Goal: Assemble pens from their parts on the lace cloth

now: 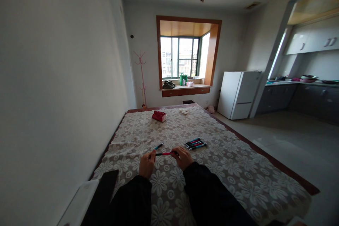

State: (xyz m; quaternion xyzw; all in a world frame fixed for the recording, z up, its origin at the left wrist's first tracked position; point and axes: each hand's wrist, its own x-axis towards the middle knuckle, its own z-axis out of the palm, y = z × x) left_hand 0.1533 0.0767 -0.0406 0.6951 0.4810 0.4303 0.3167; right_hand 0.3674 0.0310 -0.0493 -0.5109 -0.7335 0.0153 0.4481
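Both clamped on one red pen (163,154): left hand (147,163) at 9 o'clock end, right hand (183,158) at 3; spare pens (195,143) near, 1 o'clock, on bench (238,169).

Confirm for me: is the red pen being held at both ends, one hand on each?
Yes, the left hand grips one end of the red pen and the right hand grips the other, above the lace-covered table.
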